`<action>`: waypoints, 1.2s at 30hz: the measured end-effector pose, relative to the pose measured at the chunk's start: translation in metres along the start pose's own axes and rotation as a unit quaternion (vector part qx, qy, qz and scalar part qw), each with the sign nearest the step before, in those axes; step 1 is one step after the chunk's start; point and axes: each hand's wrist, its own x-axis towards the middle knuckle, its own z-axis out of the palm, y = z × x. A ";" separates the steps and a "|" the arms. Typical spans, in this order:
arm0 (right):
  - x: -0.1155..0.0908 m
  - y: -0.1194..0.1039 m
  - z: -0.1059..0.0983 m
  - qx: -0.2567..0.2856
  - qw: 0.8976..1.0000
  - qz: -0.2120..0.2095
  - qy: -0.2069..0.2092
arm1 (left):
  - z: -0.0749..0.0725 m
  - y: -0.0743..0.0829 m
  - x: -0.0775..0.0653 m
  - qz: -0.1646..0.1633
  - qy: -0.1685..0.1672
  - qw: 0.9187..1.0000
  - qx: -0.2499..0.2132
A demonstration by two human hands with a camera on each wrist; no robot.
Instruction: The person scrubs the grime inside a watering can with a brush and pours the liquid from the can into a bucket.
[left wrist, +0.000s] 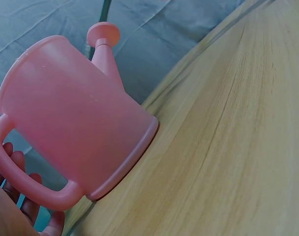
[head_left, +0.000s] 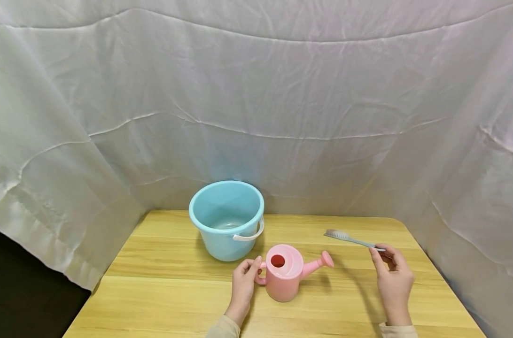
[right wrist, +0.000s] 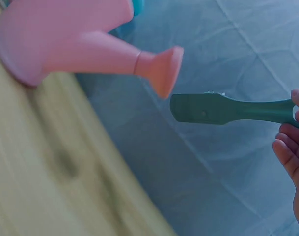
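A pink watering can (head_left: pixel 283 285) stands upright on the wooden table, its spout and round rose pointing right. My left hand (head_left: pixel 243 285) holds its loop handle (left wrist: pixel 26 189), thumb on top, with fingers behind the handle in the left wrist view. Raised over the table's right side, my right hand (head_left: pixel 394 280) pinches a scrubbing brush (head_left: pixel 353 240) by the end of its long handle. Its pale bristles face up and its head points left, toward the can's rose. In the right wrist view the smooth green back of the brush (right wrist: pixel 203 109) shows.
Behind the can and to its left stands a light blue bucket (head_left: pixel 227 245) with a white handle (head_left: pixel 250 236) hanging at its right side. A pale grey curtain (head_left: pixel 307 94) surrounds the wooden table (head_left: pixel 163 300) at the back and sides.
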 end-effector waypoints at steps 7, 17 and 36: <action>0.004 -0.019 -0.001 0.066 0.997 -0.035 0.032 | -0.001 -0.001 0.001 0.004 -0.003 1.000 0.004; 0.005 -0.041 0.001 0.182 0.978 -0.090 0.043 | 0.001 0.002 -0.001 0.006 0.000 1.000 0.000; -0.006 -0.071 0.019 0.287 0.948 -0.137 -0.031 | 0.000 0.000 0.000 0.000 0.000 1.000 -0.001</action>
